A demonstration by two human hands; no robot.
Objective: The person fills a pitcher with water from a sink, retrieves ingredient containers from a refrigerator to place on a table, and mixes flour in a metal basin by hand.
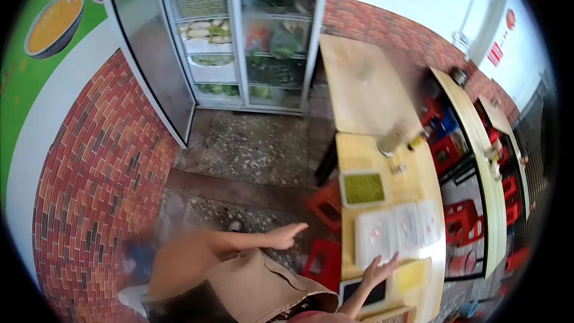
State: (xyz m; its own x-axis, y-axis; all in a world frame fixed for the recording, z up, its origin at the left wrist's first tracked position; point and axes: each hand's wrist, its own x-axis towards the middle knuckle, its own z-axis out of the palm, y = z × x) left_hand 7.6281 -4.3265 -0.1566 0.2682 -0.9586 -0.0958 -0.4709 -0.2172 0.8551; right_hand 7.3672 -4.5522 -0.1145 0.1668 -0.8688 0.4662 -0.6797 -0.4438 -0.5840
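My left hand (287,236) hangs in the air over the floor, beside a red stool (326,206), with its fingers stretched out and nothing in them. My right hand (378,270) has its fingers apart at the near edge of a white lidded box (372,236); whether it touches the box I cannot tell. More white lidded boxes (408,227) stand right beside that one. Below my right hand lie a yellow-filled tray (411,276) and a dark tray (373,295). Beyond the boxes is a tray of green contents (363,188).
A glass-door fridge (275,54) holds vegetables, and its left door (152,48) stands open. Bottles (418,139) and a blurred container (390,143) are on the wooden table (353,149). Red stools (463,221) and more tables (472,137) are at the right. A brick wall (101,173) is at the left.
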